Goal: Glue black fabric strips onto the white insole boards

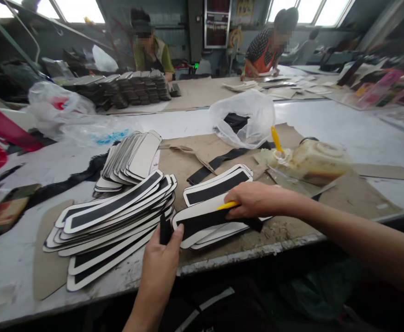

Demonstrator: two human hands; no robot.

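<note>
My left hand (163, 253) is closed at the table's front edge. Its thumb and fingers pinch the upright end of a black strip (165, 229). Beside it lies a white curved panel (198, 210), with a black strip (202, 226) along its lower part. Over this panel's right end, my right hand (246, 200) is closed on a slim yellow tool (228, 205); its working end cannot be made out. Another white panel with a black strip (219, 186) lies just behind. To the left, a fanned pile of such panels (119, 212) spreads across the table.
Behind the pile stands a stack of plain white panels (133, 157). A clear plastic bag (253, 115) holds black material. At right, a glue-stained container (316, 161) lies beside a yellow handle (276, 138). Two people (153, 50) work across the table near grey stacks (136, 87).
</note>
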